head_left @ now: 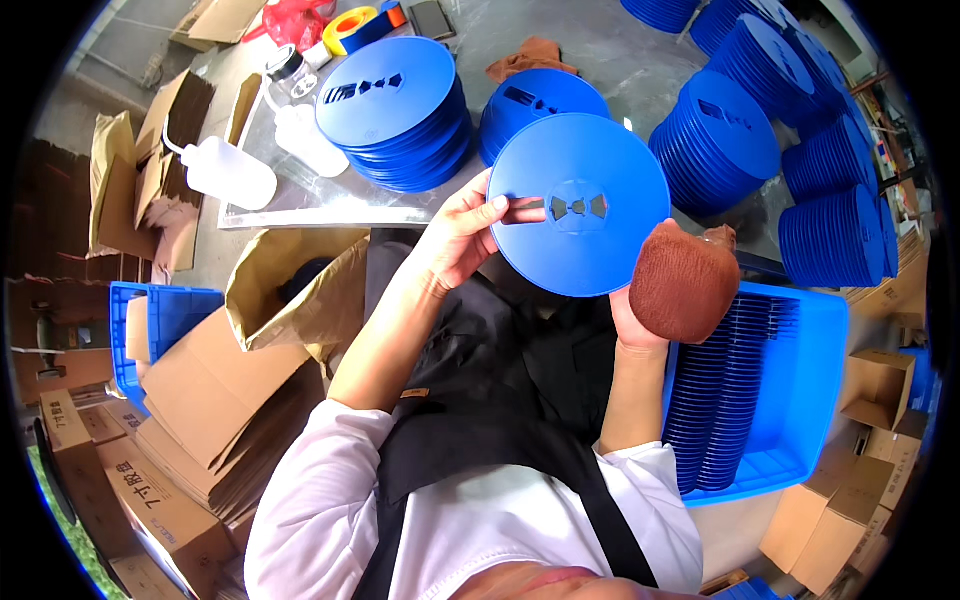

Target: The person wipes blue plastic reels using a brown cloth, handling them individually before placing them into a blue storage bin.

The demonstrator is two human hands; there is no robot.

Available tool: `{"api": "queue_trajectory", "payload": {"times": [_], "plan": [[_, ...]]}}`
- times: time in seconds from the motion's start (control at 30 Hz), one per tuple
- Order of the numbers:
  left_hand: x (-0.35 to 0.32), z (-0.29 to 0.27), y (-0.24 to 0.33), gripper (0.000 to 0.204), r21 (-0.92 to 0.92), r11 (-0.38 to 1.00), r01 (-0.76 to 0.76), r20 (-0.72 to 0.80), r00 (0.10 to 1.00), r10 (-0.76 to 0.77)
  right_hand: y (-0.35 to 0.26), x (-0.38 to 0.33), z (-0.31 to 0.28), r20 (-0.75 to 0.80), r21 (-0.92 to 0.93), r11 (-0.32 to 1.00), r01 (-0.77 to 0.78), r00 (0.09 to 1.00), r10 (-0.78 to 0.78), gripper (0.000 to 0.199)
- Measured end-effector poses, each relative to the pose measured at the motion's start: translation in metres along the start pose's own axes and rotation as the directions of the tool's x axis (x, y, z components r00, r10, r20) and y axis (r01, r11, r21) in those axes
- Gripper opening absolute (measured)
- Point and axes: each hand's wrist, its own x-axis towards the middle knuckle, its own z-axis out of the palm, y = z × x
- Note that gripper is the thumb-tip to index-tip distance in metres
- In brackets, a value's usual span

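A flat blue plastic reel [540, 250], with a slotted hub in its middle, is held up over my lap, just in front of the table edge. My left hand [465, 225] grips its left rim, the thumb lying on the face near a rectangular slot. At the lower right rim is my right hand [645, 315], closed around a reddish-brown cloth [688, 280] that lies against the reel's edge. The cloth hides most of those fingers. Behind the held reel stand a short stack of blue reels [545, 95] and a taller stack [390, 100].
More blue reel stacks [715, 140] crowd the table's right side. A blue crate [790, 390] with rows of reels stands at my right. White squeeze bottles [230, 172], tape rolls [360, 30] and another brown cloth [530, 58] lie farther off. Left are a paper sack [245, 300] and flattened cardboard [225, 385].
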Motion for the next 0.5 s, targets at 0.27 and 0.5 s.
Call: {"api": "queue_trajectory", "payload": {"times": [0.27, 0.5], "plan": [[-0.003, 0.004, -0.031, 0.081, 0.365, 0.908, -0.207, -0.236, 0.923, 0.305, 0.034, -0.003, 0.0, 0.05, -0.098, 0.975, 0.198, 0.98, -0.194, 0.045], [-0.001, 0.013, -0.029, 0.056, 0.413, 0.82, -0.397, -0.279, 0.802, 0.529, 0.056, -0.007, -0.006, -0.018, 0.008, 0.973, 0.23, 0.973, -0.23, 0.055]]}}
